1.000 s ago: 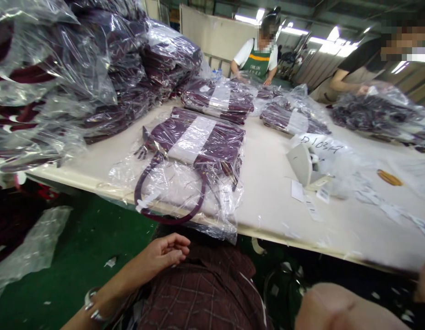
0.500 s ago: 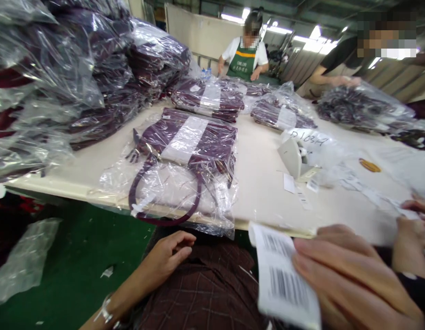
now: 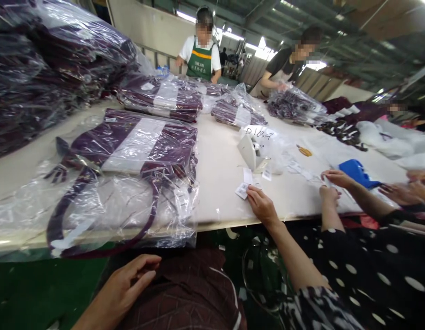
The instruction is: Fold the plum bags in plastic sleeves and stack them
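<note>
Over my lap, just below the table edge, my left hand (image 3: 132,282) is open, its fingers loosely bent and nothing in them. A plum handbag (image 3: 178,142) lies flat in a clear plastic bag in front of it, a white paper band (image 3: 135,142) across its body. Its round handle (image 3: 150,206) points toward me. Reaching onto the table, my right hand (image 3: 262,204) pinches a small white barcode label (image 3: 242,190) between thumb and fingertips. Another white label (image 3: 247,175) lies just beyond. A grey-white label roll holder (image 3: 248,151) stands behind these.
Bagged plum bags pile up at left (image 3: 78,50), with further bagged ones (image 3: 160,98) behind. Yellow scissors (image 3: 304,150) and a blue plastic object (image 3: 358,173) lie to the right. A co-worker's hands (image 3: 332,185) work close on my right; two people stand across the table.
My right hand has gone from close before the camera down and forward onto the table with the label. My view has swung right. The left hand stays open over my lap.
</note>
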### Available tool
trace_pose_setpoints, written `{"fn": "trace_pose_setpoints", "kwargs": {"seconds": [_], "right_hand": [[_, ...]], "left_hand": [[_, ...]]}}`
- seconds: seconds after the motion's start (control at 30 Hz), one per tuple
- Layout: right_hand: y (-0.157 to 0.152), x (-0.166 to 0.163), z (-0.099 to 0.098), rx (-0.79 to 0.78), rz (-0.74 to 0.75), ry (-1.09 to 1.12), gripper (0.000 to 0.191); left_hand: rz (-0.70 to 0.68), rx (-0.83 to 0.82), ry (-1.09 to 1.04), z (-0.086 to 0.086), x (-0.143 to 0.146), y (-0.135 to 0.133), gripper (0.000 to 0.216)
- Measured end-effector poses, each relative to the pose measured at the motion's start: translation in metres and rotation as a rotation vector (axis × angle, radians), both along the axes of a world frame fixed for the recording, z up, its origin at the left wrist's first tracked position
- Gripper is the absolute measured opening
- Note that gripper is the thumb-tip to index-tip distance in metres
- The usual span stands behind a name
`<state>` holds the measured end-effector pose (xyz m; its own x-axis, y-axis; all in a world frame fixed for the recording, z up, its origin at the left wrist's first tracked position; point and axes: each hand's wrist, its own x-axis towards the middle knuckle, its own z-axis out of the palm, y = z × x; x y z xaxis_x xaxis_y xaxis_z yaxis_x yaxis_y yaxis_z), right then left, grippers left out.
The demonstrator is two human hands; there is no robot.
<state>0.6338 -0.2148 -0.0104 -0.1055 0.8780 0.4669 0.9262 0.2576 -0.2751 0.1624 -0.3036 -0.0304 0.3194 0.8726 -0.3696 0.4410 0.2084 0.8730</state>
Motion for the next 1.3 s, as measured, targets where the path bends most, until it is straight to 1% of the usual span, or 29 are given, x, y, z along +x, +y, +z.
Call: {"fn": "trace_pose_setpoints", "kwargs": {"seconds": [0.03,0.1,0.17,0.23,0.3,0.37,0.4,0.47,0.5,0.53,0.6,0.67,0.7,0.77,0.83,0.87,0.9,0.93,0.97,1.03,1.1,1.13,1.2,1.27,1.3], "right_hand": [[0.002,0.006,-0.004,-0.027,-0.005,-0.03,0.028],[0.004,0.016,-0.005,-0.076,0.008,-0.129,0.029],[0.004,0.024,0.001,-0.121,0.047,-0.24,0.031],[0.005,0.03,0.013,-0.117,0.048,-0.284,0.034],[0.006,0.031,0.027,-0.034,-0.018,-0.23,0.034],[0.005,0.023,0.043,0.089,-0.093,-0.098,0.031],[0.003,0.013,0.05,0.151,-0.122,-0.023,0.028],[-0.003,-0.019,0.061,0.23,-0.136,0.097,0.023],[-0.008,-0.04,0.065,0.236,-0.097,0.13,0.021],[-0.015,-0.064,0.066,0.216,-0.01,0.143,0.02],[-0.029,-0.112,0.062,0.116,0.278,0.124,0.019],[-0.045,-0.156,0.052,0.013,0.557,0.098,0.019],[-0.051,-0.174,0.046,-0.012,0.643,0.092,0.019],[-0.063,-0.204,0.035,-0.008,0.733,0.091,0.019],[-0.071,-0.226,0.027,-0.005,0.83,0.089,0.018],[-0.075,-0.235,0.024,-0.024,0.891,0.078,0.018],[-0.077,-0.244,0.022,-0.054,0.941,0.066,0.018],[-0.078,-0.253,0.02,-0.086,0.969,0.052,0.019],[-0.078,-0.262,0.019,-0.112,0.97,0.042,0.02],[-0.075,-0.278,0.018,-0.125,0.915,0.042,0.024],[-0.066,-0.289,0.021,-0.127,0.809,0.07,0.032],[-0.059,-0.291,0.023,-0.131,0.734,0.081,0.037],[-0.044,-0.287,0.027,-0.13,0.516,0.079,0.044],[-0.027,-0.275,0.027,-0.136,0.298,0.04,0.048],[-0.019,-0.266,0.026,-0.153,0.226,0.018,0.05]], "left_hand": [[0.008,-0.001,0.007,0.002,0.001,0.001,0.039],[0.022,-0.004,0.02,0.005,0.002,0.001,0.041],[0.03,-0.006,0.032,0.006,-0.001,0.0,0.043],[0.036,-0.013,0.039,0.005,-0.008,-0.002,0.044],[0.049,-0.039,0.039,0.003,-0.018,-0.004,0.046],[0.099,-0.09,0.028,0.002,-0.029,-0.006,0.05],[0.144,-0.121,0.008,0.002,-0.033,-0.008,0.054],[0.269,-0.192,-0.084,0.006,-0.038,-0.011,0.062],[0.344,-0.227,-0.161,0.009,-0.038,-0.012,0.065],[0.413,-0.266,-0.26,0.013,-0.036,-0.013,0.066],[0.492,-0.354,-0.511,0.019,-0.029,-0.011,0.063],[0.493,-0.447,-0.77,0.022,-0.018,-0.007,0.056],[0.474,-0.487,-0.875,0.023,-0.013,-0.006,0.052],[0.446,-0.51,-1.001,0.023,-0.003,-0.003,0.047],[0.411,-0.437,-1.007,0.024,0.004,-0.001,0.046],[0.386,-0.354,-0.96,0.026,0.005,0.001,0.047],[0.348,-0.244,-0.867,0.028,0.005,0.004,0.048],[0.303,-0.113,-0.728,0.03,0.004,0.008,0.048],[0.253,0.035,-0.557,0.033,0.003,0.013,0.047],[0.142,0.322,-0.202,0.041,-0.001,0.025,0.045],[0.043,0.516,0.047,0.05,-0.003,0.037,0.046],[0.01,0.573,0.118,0.055,-0.003,0.042,0.047],[-0.019,0.621,0.178,0.064,0.0,0.05,0.047],[0.012,0.606,0.151,0.071,0.005,0.052,0.044],[0.025,0.563,0.119,0.073,0.008,0.051,0.041]]}}
